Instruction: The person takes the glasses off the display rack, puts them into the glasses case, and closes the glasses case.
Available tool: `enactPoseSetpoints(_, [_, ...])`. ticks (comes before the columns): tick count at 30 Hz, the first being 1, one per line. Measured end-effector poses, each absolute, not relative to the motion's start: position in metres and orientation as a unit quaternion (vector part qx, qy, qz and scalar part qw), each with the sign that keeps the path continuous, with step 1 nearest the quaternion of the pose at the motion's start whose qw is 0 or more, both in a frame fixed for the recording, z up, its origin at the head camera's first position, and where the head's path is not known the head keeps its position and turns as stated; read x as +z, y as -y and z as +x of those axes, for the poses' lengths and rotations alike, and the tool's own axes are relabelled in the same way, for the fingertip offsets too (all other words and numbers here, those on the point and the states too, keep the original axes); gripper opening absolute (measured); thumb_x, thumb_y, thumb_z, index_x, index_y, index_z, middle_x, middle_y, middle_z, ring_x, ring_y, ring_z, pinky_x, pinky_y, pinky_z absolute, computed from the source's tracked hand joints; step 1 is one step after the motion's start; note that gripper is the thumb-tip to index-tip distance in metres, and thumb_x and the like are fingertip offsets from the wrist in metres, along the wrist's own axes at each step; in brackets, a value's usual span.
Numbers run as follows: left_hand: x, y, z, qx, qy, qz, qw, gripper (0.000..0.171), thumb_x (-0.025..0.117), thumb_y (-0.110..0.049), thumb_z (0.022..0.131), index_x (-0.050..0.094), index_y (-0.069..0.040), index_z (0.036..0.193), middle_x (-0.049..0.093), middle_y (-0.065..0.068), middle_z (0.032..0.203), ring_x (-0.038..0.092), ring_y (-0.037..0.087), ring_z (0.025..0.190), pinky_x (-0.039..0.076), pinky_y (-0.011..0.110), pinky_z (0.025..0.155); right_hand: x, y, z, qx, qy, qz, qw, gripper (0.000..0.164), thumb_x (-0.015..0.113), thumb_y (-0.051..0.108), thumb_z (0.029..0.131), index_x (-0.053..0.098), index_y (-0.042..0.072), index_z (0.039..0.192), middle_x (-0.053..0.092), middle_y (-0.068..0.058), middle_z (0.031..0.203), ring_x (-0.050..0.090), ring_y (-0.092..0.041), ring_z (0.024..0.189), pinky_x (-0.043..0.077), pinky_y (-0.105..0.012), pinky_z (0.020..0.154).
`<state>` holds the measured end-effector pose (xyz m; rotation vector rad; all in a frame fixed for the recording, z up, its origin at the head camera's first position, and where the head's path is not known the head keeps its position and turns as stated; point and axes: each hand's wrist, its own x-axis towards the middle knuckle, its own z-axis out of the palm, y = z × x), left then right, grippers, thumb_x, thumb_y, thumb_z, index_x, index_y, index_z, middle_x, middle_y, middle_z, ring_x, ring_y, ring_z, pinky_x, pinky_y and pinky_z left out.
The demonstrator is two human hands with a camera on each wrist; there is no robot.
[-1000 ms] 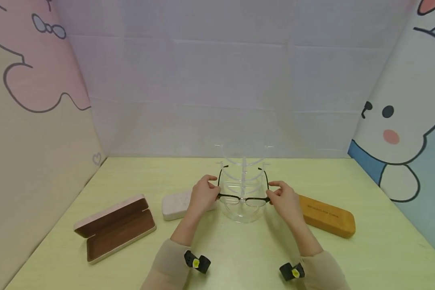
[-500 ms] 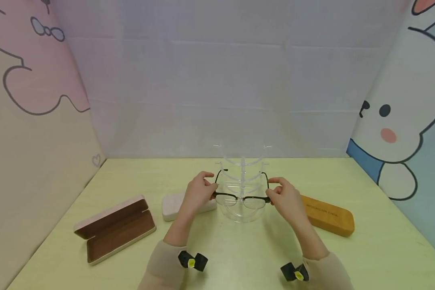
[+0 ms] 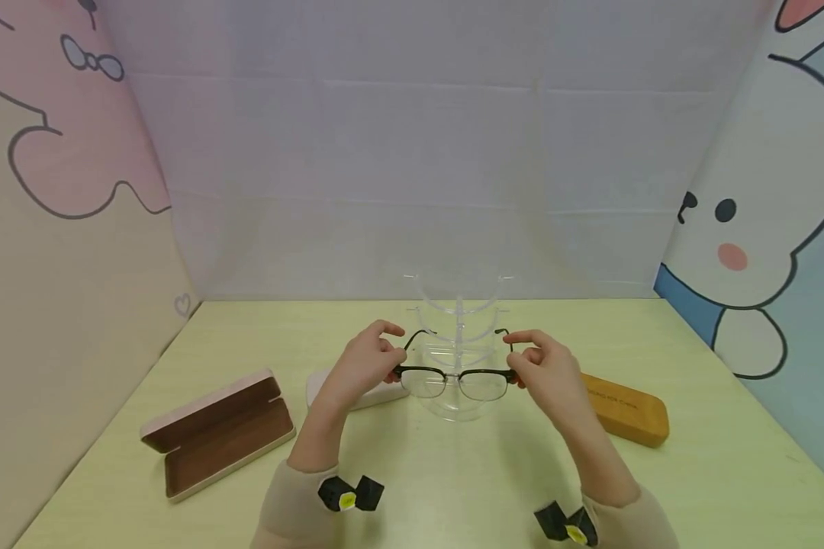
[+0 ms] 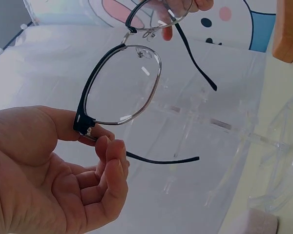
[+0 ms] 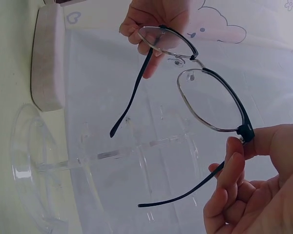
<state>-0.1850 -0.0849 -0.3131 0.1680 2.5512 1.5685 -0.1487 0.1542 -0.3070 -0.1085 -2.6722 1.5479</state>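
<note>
A pair of black half-rim glasses (image 3: 455, 383) is held up with its temples spread and pointing away. My left hand (image 3: 364, 360) pinches the left hinge end, thumb and fingers around it, as the left wrist view shows. At the opposite hinge my right hand (image 3: 545, 374) pinches the frame in the same manner; the right wrist view shows the thumb and fingers meeting there. Just behind the glasses stands a clear plastic display stand (image 3: 459, 324) with several curved tiers. Whether the temples touch the stand cannot be told from the head view; both wrist views show them apart from it.
An open glasses case (image 3: 230, 442) with a brown lining lies at the left. Partly behind my left arm is a closed white case (image 3: 382, 395). A closed orange-tan case (image 3: 628, 410) lies at the right. Printed panels and a white backdrop enclose the table (image 3: 446, 488).
Both hands bring the glasses nearer and slightly left, away from the stand. The hands have spread a little farther apart. The cases and stand stay put.
</note>
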Motion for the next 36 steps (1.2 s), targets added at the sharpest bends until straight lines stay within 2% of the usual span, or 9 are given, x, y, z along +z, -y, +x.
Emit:
enactPoseSetpoints(7, [-0.297,0.090,-0.173,0.494,-0.863,0.085,0.067,0.015,0.051,-0.009,0.084,0.060,-0.011,0.096,0.057,0.004,0.064,0.058,0.016,0.055,0.046,0.029,0.067,-0.290,-0.151,-0.133,0.512,0.858,-0.022,0.047,0.029,0.051,0.009,0.086,0.057,0.012,0.114,0.050,-0.003,0.060,0.045,-0.017,0.054,0.031,-0.026,0.046])
enactPoseSetpoints(10, [-0.291,0.092,-0.167,0.478,-0.871,0.097,0.060,0.012,0.051,-0.011,0.085,0.061,-0.011,0.092,0.057,0.003,0.064,0.057,0.015,0.056,0.046,0.029,0.068,-0.285,-0.150,-0.126,0.516,0.854,-0.016,0.062,0.027,0.051,0.008,0.086,0.058,0.013,0.112,0.048,-0.003,0.059,0.045,-0.018,0.052,0.032,-0.027,0.045])
enactPoseSetpoints(16, [-0.279,0.096,-0.154,0.492,-0.863,0.110,0.041,0.011,0.052,-0.009,0.085,0.061,-0.011,0.091,0.056,0.002,0.067,0.056,0.016,0.058,0.046,0.030,0.067,-0.277,-0.147,-0.115,0.525,0.846,-0.006,0.098,0.026,0.052,0.006,0.085,0.060,0.013,0.108,0.048,-0.002,0.058,0.040,-0.017,0.048,0.032,-0.027,0.042])
enactPoseSetpoints(22, [-0.267,0.099,-0.144,0.516,-0.849,0.114,0.012,0.007,0.057,-0.012,0.086,0.061,-0.011,0.092,0.055,0.003,0.068,0.055,0.017,0.062,0.043,0.030,0.065,-0.273,-0.147,-0.111,0.563,0.817,0.003,0.127,0.022,0.053,0.005,0.087,0.060,0.010,0.106,0.048,0.001,0.059,0.033,-0.011,0.042,0.029,-0.024,0.036])
enactPoseSetpoints(27, [-0.265,0.100,-0.145,0.546,-0.828,0.129,-0.009,0.015,0.059,-0.013,0.087,0.059,-0.009,0.101,0.057,0.005,0.078,0.054,0.016,0.069,0.041,0.028,0.065,-0.276,-0.149,-0.115,0.588,0.797,0.009,0.139,0.026,0.057,0.018,0.090,0.054,0.011,0.115,0.053,0.005,0.064,0.046,-0.012,0.049,0.030,-0.023,0.035])
enactPoseSetpoints(30, [-0.267,0.099,-0.148,0.561,-0.816,0.137,-0.015,0.021,0.059,-0.010,0.087,0.058,-0.010,0.108,0.058,0.007,0.086,0.057,0.017,0.073,0.043,0.028,0.065,-0.280,-0.150,-0.120,0.604,0.784,0.014,0.146,0.031,0.058,0.022,0.090,0.052,0.009,0.118,0.058,0.006,0.068,0.057,-0.013,0.056,0.039,-0.021,0.042])
enactPoseSetpoints(33, [-0.269,0.099,-0.151,0.569,-0.811,0.136,-0.023,0.027,0.059,-0.009,0.087,0.058,-0.014,0.113,0.058,0.009,0.090,0.060,0.019,0.074,0.043,0.029,0.066,-0.284,-0.151,-0.123,0.622,0.768,0.024,0.152,0.031,0.058,0.021,0.090,0.052,0.007,0.117,0.061,0.006,0.074,0.062,-0.012,0.061,0.049,-0.019,0.057])
enactPoseSetpoints(36, [-0.271,0.098,-0.153,0.571,-0.810,0.130,-0.035,0.035,0.060,-0.010,0.087,0.055,-0.021,0.120,0.059,0.008,0.091,0.061,0.017,0.075,0.044,0.029,0.068,-0.285,-0.152,-0.125,0.640,0.750,0.041,0.161,0.030,0.059,0.017,0.088,0.053,0.004,0.115,0.062,0.005,0.079,0.064,-0.011,0.066,0.051,-0.020,0.067])
